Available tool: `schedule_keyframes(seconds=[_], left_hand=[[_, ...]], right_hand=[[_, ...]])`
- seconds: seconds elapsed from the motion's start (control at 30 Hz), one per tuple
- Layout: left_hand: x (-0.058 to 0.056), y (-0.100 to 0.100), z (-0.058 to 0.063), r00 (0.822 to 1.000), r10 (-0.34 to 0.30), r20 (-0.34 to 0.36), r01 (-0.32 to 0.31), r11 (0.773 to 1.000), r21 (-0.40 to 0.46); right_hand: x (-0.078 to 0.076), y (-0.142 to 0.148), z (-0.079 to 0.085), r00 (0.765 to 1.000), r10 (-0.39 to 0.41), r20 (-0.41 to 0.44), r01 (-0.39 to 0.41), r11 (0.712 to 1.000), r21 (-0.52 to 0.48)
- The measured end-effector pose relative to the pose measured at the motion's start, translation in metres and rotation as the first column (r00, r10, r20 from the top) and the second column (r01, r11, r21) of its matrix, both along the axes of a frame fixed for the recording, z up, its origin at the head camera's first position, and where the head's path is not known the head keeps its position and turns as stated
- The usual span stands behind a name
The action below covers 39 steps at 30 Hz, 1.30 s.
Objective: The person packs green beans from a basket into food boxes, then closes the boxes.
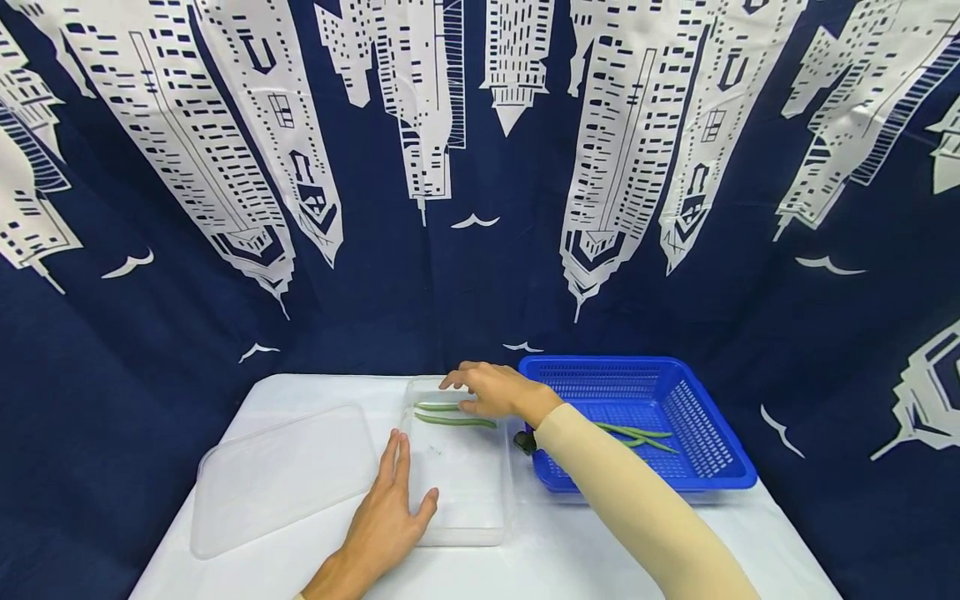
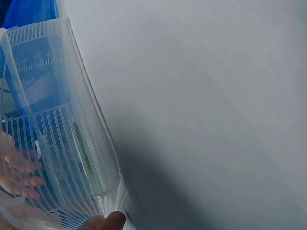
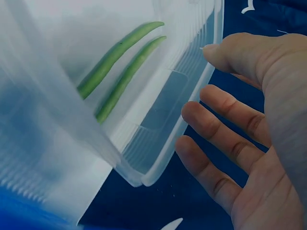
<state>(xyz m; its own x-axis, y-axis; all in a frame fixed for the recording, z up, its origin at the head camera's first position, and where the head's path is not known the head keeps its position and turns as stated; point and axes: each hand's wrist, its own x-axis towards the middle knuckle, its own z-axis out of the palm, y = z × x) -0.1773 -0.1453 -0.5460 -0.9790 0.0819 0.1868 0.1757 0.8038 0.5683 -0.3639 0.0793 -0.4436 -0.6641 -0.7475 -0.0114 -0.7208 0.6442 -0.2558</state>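
Lying in container (image 1: 461, 487) — beans (image 3: 114, 55), near right fingers (image 3: 206, 122)

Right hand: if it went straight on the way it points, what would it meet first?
Probably the clear container: its rim lies ahead of the fingers of the right hand, though depth is unclear.

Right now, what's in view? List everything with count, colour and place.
Container: one, clear, mid-table
Container beans: two, green, towards far end
Lid: one, translucent, left of container
Basket: one, blue, right of container
Basket beans: a few, green, partly hidden
Table: one, white, underneath
Backdrop: one, navy printed white, behind
Dark object: one, black, beside right wrist
Sleeve: one, beige, right forearm
Left hand: one, bare, at container's left side
Right hand: one, bare, over container's far end
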Motion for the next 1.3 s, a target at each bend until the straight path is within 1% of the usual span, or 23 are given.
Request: schedule_keyframes(seconds=[0.13,0.3,0.53,0.8,0.97,1.17,1.3], left_hand=[[0.000,-0.001,0.000,1.000,0.000,0.004,0.000,1.000,0.001],[0.000,-0.002,0.000,1.000,-0.002,-0.003,0.002,1.000,0.007],[0.000,0.000,-0.001,1.000,-0.006,-0.006,0.006,1.000,0.005],[0.000,0.002,-0.002,1.000,-0.001,-0.022,0.001,1.000,0.003],[0.001,0.002,-0.002,1.000,0.002,-0.015,-0.002,1.000,0.004],[0.001,0.001,-0.001,1.000,0.002,-0.016,-0.002,1.000,-0.002],[0.001,0.001,0.000,1.000,0.005,-0.007,-0.005,1.000,0.002]], right_hand=[[0.004,0.006,0.004,1.000,0.000,-0.007,0.000,1.000,0.001],[0.009,0.015,0.010,1.000,0.015,-0.015,-0.015,1.000,-0.023],[0.019,0.034,0.016,0.999,0.009,-0.045,-0.011,0.999,-0.042],[0.025,0.061,0.024,0.998,-0.010,-0.060,0.007,0.998,-0.058],[0.024,0.083,0.025,0.997,-0.003,-0.071,-0.002,0.998,-0.070],[0.024,0.109,0.026,0.997,-0.045,-0.065,0.040,0.996,-0.080],[0.025,0.125,0.027,0.997,-0.073,-0.038,0.068,0.992,-0.104]])
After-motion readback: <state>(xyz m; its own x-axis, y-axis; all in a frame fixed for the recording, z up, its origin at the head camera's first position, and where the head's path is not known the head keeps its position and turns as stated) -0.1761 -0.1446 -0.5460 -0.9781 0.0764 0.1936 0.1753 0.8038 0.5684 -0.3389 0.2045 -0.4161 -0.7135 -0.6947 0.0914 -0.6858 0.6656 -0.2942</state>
